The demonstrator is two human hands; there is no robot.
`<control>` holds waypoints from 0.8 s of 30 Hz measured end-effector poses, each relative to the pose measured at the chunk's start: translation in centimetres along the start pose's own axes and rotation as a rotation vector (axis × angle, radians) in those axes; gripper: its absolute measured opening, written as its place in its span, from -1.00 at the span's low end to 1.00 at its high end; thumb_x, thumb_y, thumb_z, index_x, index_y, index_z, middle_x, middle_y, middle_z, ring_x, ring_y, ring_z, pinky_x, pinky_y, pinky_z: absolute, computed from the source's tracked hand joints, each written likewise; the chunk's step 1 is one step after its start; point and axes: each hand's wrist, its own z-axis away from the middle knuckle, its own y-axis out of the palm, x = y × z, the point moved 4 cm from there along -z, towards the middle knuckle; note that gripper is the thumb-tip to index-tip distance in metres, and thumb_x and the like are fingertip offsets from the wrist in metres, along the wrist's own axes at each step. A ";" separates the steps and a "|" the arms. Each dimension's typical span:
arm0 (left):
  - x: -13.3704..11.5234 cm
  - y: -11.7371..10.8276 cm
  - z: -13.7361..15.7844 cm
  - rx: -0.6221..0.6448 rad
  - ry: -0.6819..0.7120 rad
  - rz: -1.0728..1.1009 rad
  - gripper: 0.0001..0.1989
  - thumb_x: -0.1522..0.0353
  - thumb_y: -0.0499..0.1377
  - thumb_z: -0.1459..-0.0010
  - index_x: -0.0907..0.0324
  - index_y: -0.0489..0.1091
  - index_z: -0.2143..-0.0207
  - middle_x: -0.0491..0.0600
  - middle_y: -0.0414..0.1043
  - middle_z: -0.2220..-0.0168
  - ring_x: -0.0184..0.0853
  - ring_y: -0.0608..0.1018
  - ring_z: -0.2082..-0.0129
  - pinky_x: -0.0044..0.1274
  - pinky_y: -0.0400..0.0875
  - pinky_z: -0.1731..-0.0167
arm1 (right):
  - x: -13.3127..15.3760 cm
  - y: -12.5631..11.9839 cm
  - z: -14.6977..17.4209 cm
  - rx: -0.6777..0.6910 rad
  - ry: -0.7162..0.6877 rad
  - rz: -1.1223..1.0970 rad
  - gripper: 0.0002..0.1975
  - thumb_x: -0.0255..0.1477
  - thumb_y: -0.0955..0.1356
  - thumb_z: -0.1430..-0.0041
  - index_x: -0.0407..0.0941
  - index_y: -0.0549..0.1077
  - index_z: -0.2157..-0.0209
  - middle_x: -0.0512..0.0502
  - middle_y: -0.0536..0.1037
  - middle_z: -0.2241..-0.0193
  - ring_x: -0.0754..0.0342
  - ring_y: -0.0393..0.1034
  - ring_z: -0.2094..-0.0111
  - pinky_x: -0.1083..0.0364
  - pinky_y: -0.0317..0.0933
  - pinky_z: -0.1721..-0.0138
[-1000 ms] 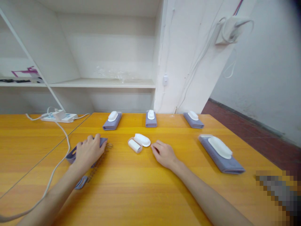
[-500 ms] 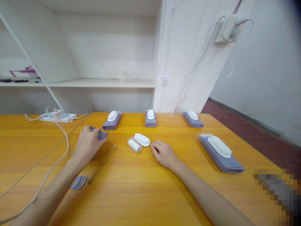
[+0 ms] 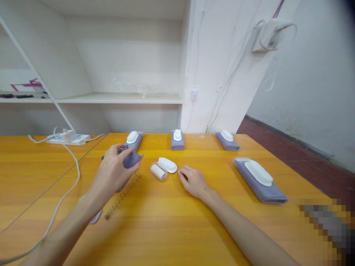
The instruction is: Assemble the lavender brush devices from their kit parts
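Purple casing [image 3: 130, 159] clamped in left hand [image 3: 112, 171] fingers, raised above bench [image 3: 172, 218]; right hand [image 3: 193, 181] rests loosely curled, holding nothing, near white roller part [image 3: 159, 171]; spring [image 3: 122, 197] lies below

Head view, down over table [image 3: 177, 221]

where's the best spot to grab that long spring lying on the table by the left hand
Probably near its middle, pinched across the coils from above. The spring lies flat on the table, thin and slanted, so it offers no edge to get under. Its far end runs close beneath the left hand and the purple piece it holds.
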 end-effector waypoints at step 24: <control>-19.6 3.6 8.1 0.354 1.029 0.405 -0.57 0.07 0.10 -0.08 0.24 0.31 0.19 0.08 0.36 0.16 -0.20 0.38 0.09 -0.39 0.24 0.10 | -5.0 0.2 -1.1 -0.245 0.547 -1.052 -0.76 -0.30 0.27 -0.01 -0.17 0.46 0.38 0.08 0.36 0.65 0.26 0.19 0.72 0.25 -0.04 0.76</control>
